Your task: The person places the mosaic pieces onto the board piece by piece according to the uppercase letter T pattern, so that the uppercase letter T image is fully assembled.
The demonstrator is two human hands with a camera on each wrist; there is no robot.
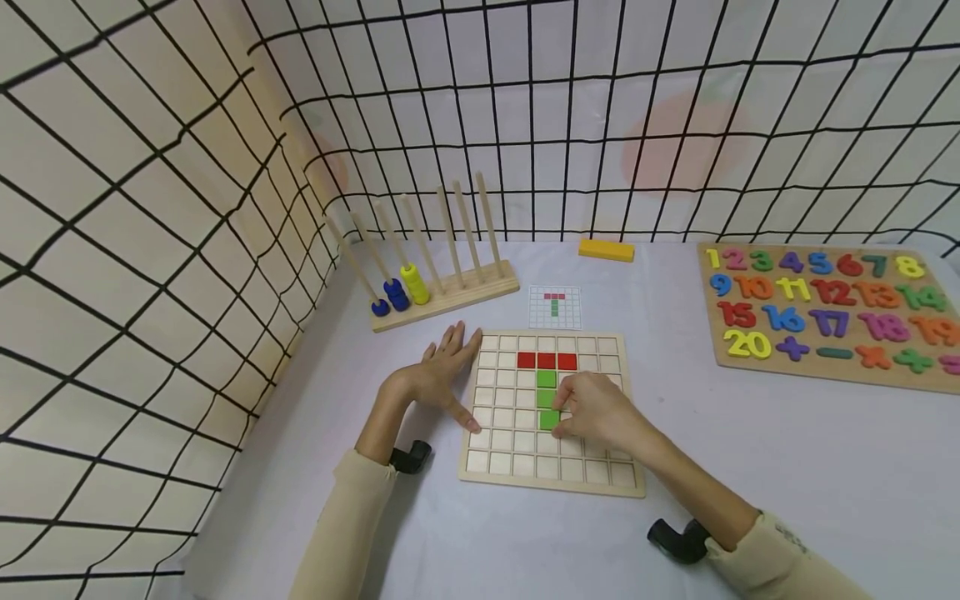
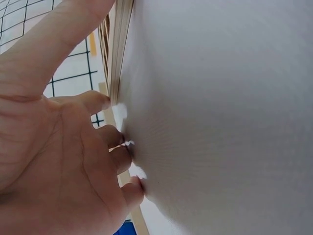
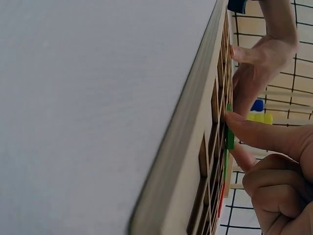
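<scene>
A wooden grid board (image 1: pixel 551 484) lies flat on the white table. Three red tiles (image 1: pixel 547 361) sit in a row near its top, and green tiles (image 1: pixel 547 379) run down from the middle one. My right hand (image 1: pixel 603 412) pinches the lowest green tile (image 3: pixel 230 132) between thumb and index finger; in the right wrist view it stands slightly proud of the grid. Spread along the board's left edge, my left hand (image 1: pixel 435 377) rests with thumb and fingertips at the frame. Behind the board lies a card (image 1: pixel 555 308) printed with a red and green T on a grid.
A wooden abacus stand (image 1: pixel 450 296) with upright pegs and blue and yellow beads stands at the back left. A yellow block (image 1: pixel 606 250) lies at the back. To the right is a number puzzle board (image 1: pixel 757 372). Black netting (image 1: pixel 531 133) encloses the back and left.
</scene>
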